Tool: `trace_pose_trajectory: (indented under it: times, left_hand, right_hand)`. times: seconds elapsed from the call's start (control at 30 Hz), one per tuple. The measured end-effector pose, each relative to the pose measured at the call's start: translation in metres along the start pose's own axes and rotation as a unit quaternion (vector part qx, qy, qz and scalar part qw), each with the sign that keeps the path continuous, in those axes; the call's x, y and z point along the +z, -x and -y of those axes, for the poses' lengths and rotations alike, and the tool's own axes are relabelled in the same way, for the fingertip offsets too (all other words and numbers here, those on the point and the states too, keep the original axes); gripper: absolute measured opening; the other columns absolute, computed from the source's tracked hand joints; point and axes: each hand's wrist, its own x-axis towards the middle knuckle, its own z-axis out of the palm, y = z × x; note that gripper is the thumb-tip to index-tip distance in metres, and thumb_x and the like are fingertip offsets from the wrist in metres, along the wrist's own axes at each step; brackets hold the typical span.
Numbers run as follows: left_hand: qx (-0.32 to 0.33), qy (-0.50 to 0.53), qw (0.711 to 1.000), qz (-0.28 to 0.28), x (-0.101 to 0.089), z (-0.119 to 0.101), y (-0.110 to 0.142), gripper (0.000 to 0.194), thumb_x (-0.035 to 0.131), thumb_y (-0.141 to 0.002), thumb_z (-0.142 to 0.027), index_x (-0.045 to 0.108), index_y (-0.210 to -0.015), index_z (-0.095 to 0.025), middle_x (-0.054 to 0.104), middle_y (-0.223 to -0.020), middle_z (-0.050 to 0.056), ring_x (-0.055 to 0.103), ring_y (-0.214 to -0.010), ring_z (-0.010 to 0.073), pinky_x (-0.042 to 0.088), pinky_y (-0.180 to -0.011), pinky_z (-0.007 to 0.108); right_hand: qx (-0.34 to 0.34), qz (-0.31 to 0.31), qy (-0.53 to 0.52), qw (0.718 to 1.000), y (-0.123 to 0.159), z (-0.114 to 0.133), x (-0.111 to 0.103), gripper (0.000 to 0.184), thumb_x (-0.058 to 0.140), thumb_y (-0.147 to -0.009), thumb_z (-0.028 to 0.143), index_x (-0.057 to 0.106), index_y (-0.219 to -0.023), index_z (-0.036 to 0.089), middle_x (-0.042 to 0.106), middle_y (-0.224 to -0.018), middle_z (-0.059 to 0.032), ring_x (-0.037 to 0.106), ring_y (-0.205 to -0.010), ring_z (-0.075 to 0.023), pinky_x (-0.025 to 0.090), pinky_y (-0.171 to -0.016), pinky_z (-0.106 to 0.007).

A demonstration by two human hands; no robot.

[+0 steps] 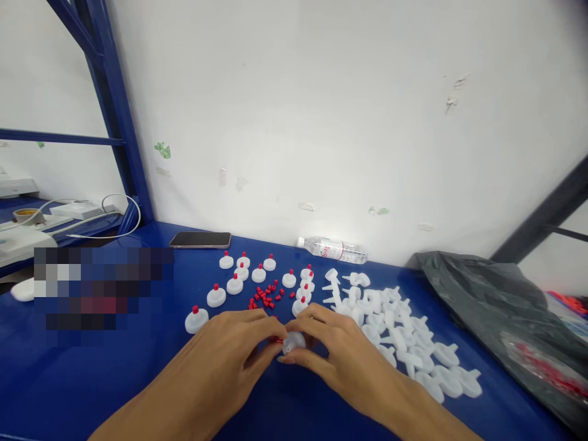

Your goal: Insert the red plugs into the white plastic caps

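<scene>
My left hand point(239, 346) and my right hand point(333, 346) meet low in the middle of the blue table point(92, 380). Together their fingertips pinch a small white plastic cap point(294, 342). A bit of red shows at the left fingertips by the cap. Just beyond the hands lies a loose heap of small red plugs point(266, 297). Several white caps with red plugs on top point(239, 275) stand behind and to the left. To the right spreads a pile of plain white caps point(404, 343).
A dark phone point(201, 239) lies flat near the wall, and a clear water bottle point(333, 248) lies on its side beside it. A dark plastic bag point(500, 312) covers the right end. Blue frame posts, cables and white boxes stand at the left.
</scene>
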Motion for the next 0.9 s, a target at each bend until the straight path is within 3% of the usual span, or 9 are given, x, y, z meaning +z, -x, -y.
trace_pose_trajectory:
  times: [0.1, 0.3, 0.47, 0.63, 0.9]
  left_hand:
    - [0.027, 0.000, 1.000, 0.014, 0.001, 0.001, 0.000, 0.031, 0.044, -0.099, -0.025, 0.074, -0.097, -0.027, 0.073, -0.095, 0.000, 0.066, -0.082, 0.0151, 0.046, -0.074, 0.024]
    - [0.043, 0.008, 0.998, 0.042, 0.004, 0.003, 0.000, 0.027, 0.049, -0.100, -0.023, 0.075, -0.099, -0.029, 0.072, -0.095, -0.002, 0.067, -0.085, 0.0139, 0.046, -0.076, 0.023]
    - [0.042, -0.023, 0.998, 0.027, 0.006, 0.001, 0.000, 0.030, 0.047, -0.099, -0.021, 0.076, -0.097, -0.028, 0.072, -0.093, 0.001, 0.068, -0.081, 0.0151, 0.047, -0.074, 0.024]
    - [0.032, -0.027, 0.999, -0.020, 0.004, -0.007, 0.002, 0.029, 0.049, -0.096, -0.020, 0.076, -0.094, -0.028, 0.073, -0.091, 0.001, 0.068, -0.076, 0.0146, 0.050, -0.073, 0.023]
    - [0.034, -0.061, 0.996, -0.046, 0.018, -0.002, 0.002, 0.030, 0.045, -0.096, -0.017, 0.075, -0.095, -0.024, 0.074, -0.092, 0.004, 0.070, -0.082, 0.0175, 0.051, -0.071, 0.024]
  right_hand:
    - [0.003, -0.013, -0.007, 1.000, 0.000, -0.001, 0.001, 0.014, 0.068, -0.093, 0.040, 0.069, -0.099, 0.027, 0.066, -0.096, 0.0032, 0.063, -0.083, -0.0134, 0.047, -0.075, -0.026]
    - [0.060, 0.009, -0.031, 0.998, 0.001, 0.000, 0.003, 0.019, 0.068, -0.091, 0.044, 0.068, -0.102, 0.029, 0.070, -0.081, 0.0054, 0.062, -0.068, -0.0130, 0.044, -0.064, -0.025]
    - [0.068, 0.008, -0.028, 0.997, 0.001, 0.002, 0.001, 0.020, 0.066, -0.092, 0.046, 0.068, -0.101, 0.028, 0.067, -0.075, 0.0052, 0.060, -0.065, -0.0131, 0.045, -0.063, -0.025]
    - [0.027, -0.016, -0.013, 0.999, -0.001, 0.001, -0.001, 0.024, 0.076, -0.085, 0.042, 0.070, -0.104, 0.030, 0.070, -0.091, 0.0029, 0.063, -0.079, -0.0155, 0.047, -0.073, -0.028]
    - [0.016, -0.059, 0.030, 0.998, 0.001, -0.004, 0.005, 0.027, 0.073, -0.086, 0.047, 0.070, -0.105, 0.027, 0.066, -0.085, 0.0014, 0.062, -0.072, -0.0153, 0.047, -0.069, -0.027]
